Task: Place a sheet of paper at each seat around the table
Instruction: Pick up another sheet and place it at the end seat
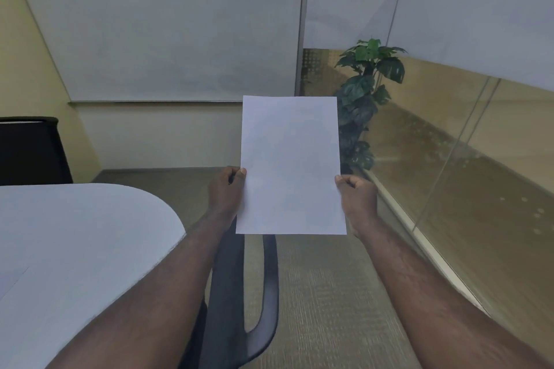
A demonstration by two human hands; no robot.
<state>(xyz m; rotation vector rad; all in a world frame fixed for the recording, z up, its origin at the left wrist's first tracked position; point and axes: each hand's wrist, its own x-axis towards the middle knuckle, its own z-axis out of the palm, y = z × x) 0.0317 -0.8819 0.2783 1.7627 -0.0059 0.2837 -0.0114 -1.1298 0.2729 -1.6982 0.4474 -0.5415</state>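
holding a sheet of paper (290,165) up in front of me, i have both arms stretched forward and slightly inward, forearms bare. my left hand (225,192) is pinched on the sheet's left edge, thumb on the near face and the fingers curled behind it. my right hand (356,198) is clamped the same way on the right edge, thumb tip on the front, knuckles turned outward. the sheet stands nearly upright in the air, portrait way, blank on the side i see. it hangs above the back of a dark chair (239,293), clear of the white table (75,243), which lies to my left with its rounded end near my left forearm. a second dark chair (30,150) stands at the table's far side. a leafy plant (365,93) stands beyond the sheet, beside the glass wall (464,144).
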